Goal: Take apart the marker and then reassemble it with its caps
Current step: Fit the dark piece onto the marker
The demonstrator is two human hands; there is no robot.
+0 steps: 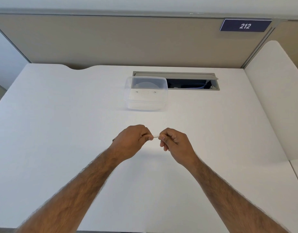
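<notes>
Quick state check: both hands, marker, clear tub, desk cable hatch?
left hand: closed on marker's left end
right hand: closed on marker's right end
marker: held level above desk, caps hidden
clear container: lidless, on desk
cable hatch: lid open

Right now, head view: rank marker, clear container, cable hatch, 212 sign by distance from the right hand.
1. marker, in the right hand grip, left hand on the other end
2. clear container, ahead
3. cable hatch, behind it
4. 212 sign, far right on the partition
</notes>
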